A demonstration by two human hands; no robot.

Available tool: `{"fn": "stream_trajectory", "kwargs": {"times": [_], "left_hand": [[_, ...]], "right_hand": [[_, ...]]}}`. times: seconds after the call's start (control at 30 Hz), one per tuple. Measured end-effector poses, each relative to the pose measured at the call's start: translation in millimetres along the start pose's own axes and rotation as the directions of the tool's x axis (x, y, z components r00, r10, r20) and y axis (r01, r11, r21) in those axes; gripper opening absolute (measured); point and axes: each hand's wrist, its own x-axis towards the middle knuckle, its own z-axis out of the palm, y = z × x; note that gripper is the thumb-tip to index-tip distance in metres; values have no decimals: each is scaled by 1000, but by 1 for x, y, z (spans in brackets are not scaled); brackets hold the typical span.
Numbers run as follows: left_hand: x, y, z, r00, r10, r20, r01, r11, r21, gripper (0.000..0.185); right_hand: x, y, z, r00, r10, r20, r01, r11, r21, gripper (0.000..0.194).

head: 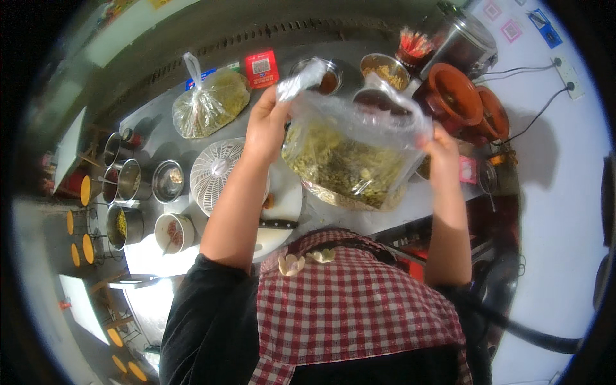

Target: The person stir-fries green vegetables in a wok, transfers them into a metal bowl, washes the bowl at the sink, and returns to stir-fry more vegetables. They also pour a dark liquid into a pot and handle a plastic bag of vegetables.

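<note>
A clear plastic bag [356, 163] filled with chopped greenish food hangs upright between my two hands, its bottom at the steel counter. My left hand [267, 127] grips one side of its gathered rim. The opposite side of the rim is pinched in my right hand [440, 147]. Beyond my left hand sits a second, knotted plastic bag [209, 103] of similar food. A white mesh dome cover [216, 168] stands beside my left forearm, partly over a round white cutting board [288, 207]. A knife [279, 224] with a dark, riveted handle lies on the board.
Steel bowls and pots, including one with yellow food [122, 225], and a white tub [174, 233] stand at the left. Farther back are a bowl of crumbly food [385, 70] and a red printed card [262, 69]. Brown clay pots [452, 96] and a tall steel container [459, 41] are at the right.
</note>
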Motion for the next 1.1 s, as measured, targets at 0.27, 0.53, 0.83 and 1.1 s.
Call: {"fn": "stream_trajectory", "kwargs": {"times": [0.27,0.53,0.83,1.1], "left_hand": [[-58,-17,-15,961,-190,-203,86,896,-435,14],[-46,10,-23,959,-210,191,284,713,-641,8],[-65,24,-72,897,-62,-438,41,998,-57,17],[-49,6,50,658,-20,752,-590,608,532,37]], "right_hand": [[-44,12,-4,830,319,458,239,539,-808,13],[-13,-16,155,717,-19,697,564,603,-564,33],[1,-11,64,904,368,220,339,-298,-892,94],[-21,16,102,633,427,646,589,275,-760,24]]}}
